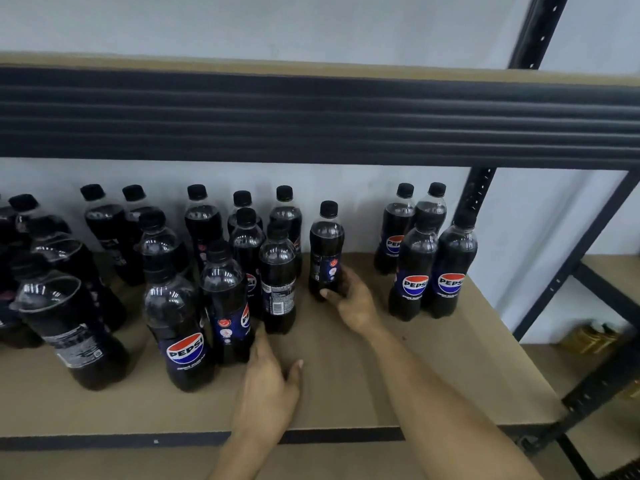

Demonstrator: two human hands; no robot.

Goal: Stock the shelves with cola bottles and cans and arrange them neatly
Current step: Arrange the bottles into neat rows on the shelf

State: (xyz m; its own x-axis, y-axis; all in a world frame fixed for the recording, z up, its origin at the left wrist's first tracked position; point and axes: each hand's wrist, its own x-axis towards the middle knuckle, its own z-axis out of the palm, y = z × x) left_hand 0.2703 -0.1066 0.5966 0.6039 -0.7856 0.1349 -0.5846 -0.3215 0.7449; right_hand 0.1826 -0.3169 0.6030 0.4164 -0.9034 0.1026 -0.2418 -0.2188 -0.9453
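While upright, bottle (326,251) within right grip (353,303).

Our cola bottles (225,299) on the shelf (346,393)
We see a lone bottle (326,244) upright mid-shelf, a crowd at the shelf's left, four more right.

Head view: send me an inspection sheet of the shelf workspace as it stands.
Surface: brown shelf board, bare at front right.
Job's things: cola bottles upright, crowded at left; four-bottle group at right; one lone bottle between; no cans seen.
Clutter: nothing seen.
Hands: right hand grips the lone bottle low down; left hand open, fingers by a front bottle.
Cables: nothing seen.
Surroundings: black rack post, upper shelf, white wall; blurred yellow items lower right.
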